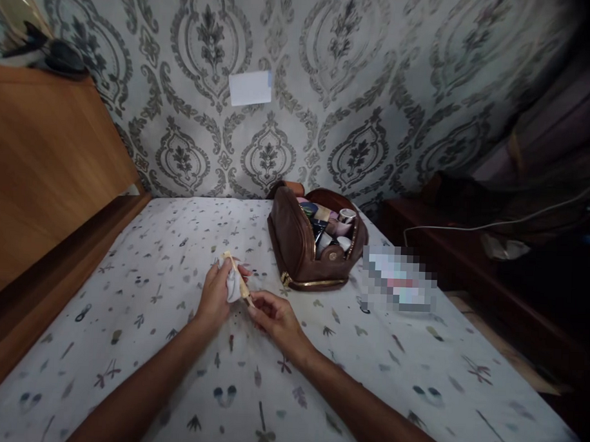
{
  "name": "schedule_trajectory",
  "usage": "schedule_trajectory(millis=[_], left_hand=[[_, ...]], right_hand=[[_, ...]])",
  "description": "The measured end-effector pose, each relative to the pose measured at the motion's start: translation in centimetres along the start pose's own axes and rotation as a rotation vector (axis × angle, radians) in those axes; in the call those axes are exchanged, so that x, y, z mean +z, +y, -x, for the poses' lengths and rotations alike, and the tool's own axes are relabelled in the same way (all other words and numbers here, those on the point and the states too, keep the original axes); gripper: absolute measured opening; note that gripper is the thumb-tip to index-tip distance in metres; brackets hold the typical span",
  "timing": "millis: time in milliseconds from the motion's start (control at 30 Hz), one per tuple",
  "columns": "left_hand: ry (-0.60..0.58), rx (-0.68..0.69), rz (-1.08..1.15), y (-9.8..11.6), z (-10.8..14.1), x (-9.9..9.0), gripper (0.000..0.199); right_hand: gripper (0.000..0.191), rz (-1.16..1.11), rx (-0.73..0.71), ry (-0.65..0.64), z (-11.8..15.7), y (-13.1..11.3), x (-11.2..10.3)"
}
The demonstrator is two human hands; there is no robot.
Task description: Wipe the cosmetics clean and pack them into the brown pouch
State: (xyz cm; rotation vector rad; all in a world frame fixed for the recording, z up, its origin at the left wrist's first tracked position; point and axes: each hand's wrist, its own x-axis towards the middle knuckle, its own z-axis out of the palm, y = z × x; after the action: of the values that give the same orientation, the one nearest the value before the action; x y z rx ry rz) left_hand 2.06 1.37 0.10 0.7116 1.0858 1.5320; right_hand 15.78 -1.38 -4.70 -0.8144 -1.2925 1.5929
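My left hand (pixel 216 289) is closed around a crumpled white cloth or tissue (pixel 233 284). A thin pale yellow stick-like item (pixel 241 278) lies against the white material and slants down to the right. The fingers of my right hand (pixel 275 317) pinch its lower end. Behind my hands and to their right stands a brown bag (pixel 294 230), unzipped at the top. Small cosmetic containers fill it, among them a round white-lidded jar (pixel 346 216).
A patterned white cloth (pixel 174 346) covers the surface. Right of the bag lies a blurred-out packet (pixel 402 279). A wooden cabinet (pixel 50 167) borders the left side, a dark red ledge (pixel 449 252) with a white cable (pixel 493 225) the right. White paper (pixel 250 88) hangs on the wall.
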Motion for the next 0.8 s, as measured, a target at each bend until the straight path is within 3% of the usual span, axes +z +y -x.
schedule_trajectory(millis=[167,333,433,567,667,800], left_hand=[[0.021,0.031,0.060,0.8,-1.0,-0.6,0.034],[-0.013,0.035,0.105,0.7,-1.3,-1.2,0.031],[-0.013,0.018,0.121,0.8,-1.2,-1.0,0.034],[-0.043,-0.041,0.113,0.4,-0.1,-0.2,0.041],[-0.124,-0.094,0.074,-0.9,1.1,0.3,0.049],[-0.187,-0.060,-0.013,-2.8,2.3,0.4,0.048]], right_hand=[[0.048,-0.033,0.050,0.012,0.2,0.0,0.4],[0.048,-0.320,0.244,0.005,0.3,-0.5,0.6],[0.048,-0.391,0.290,-0.040,0.3,-0.9,0.6],[0.048,-0.332,0.209,-0.036,0.1,-0.6,0.6],[0.043,-0.241,0.088,0.032,-0.2,-0.3,0.4],[0.034,-0.084,-0.061,0.132,-0.2,-0.3,0.4]])
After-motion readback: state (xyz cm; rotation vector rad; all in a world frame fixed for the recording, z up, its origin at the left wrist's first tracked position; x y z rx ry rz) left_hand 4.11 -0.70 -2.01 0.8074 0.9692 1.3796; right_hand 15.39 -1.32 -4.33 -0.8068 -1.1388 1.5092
